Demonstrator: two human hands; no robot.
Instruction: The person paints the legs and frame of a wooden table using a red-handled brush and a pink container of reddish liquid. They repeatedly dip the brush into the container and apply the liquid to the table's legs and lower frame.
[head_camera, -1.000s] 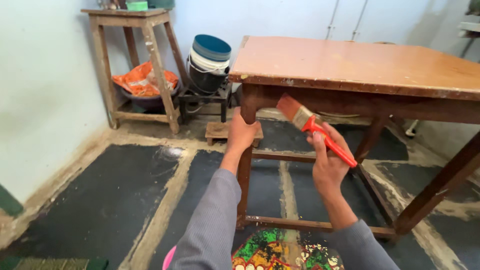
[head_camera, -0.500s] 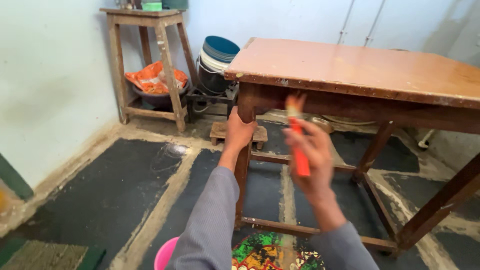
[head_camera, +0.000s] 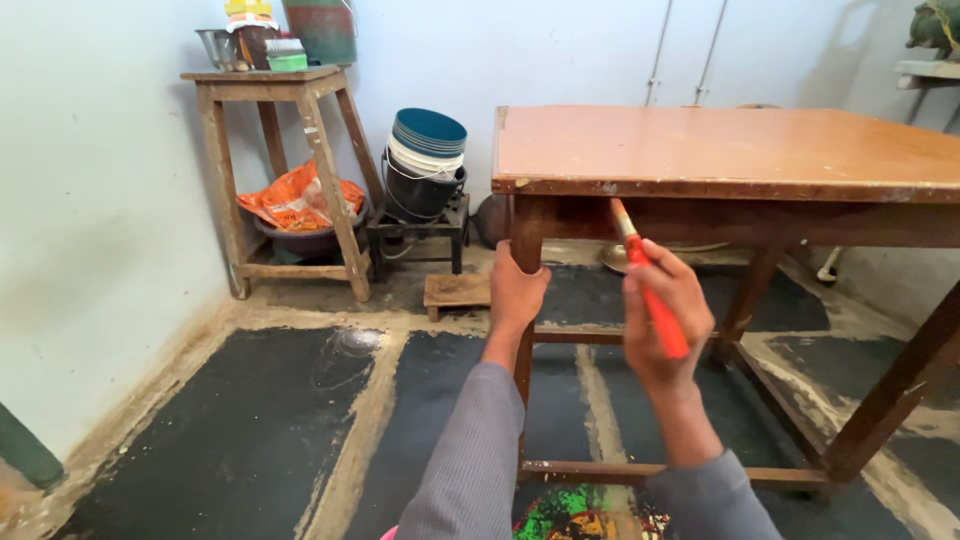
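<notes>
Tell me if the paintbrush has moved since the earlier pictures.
Yes. The paintbrush in the right hand has swung upright, its bristles now up at the table's front rail, near the leg.

Your left hand (head_camera: 517, 292) is stretched forward, fingers curled in a closed grip; your right hand (head_camera: 662, 320) is raised, fist tight, both sleeves grey.

Pale blue walls (head_camera: 90, 250). Dark floor (head_camera: 240, 450) crossed by worn sandy strips. Tall wooden stool (head_camera: 285, 175) by left wall, orange bags beneath. Stacked buckets (head_camera: 425, 165) on low black stand. White pipes (head_camera: 685, 50) on back wall.
</notes>
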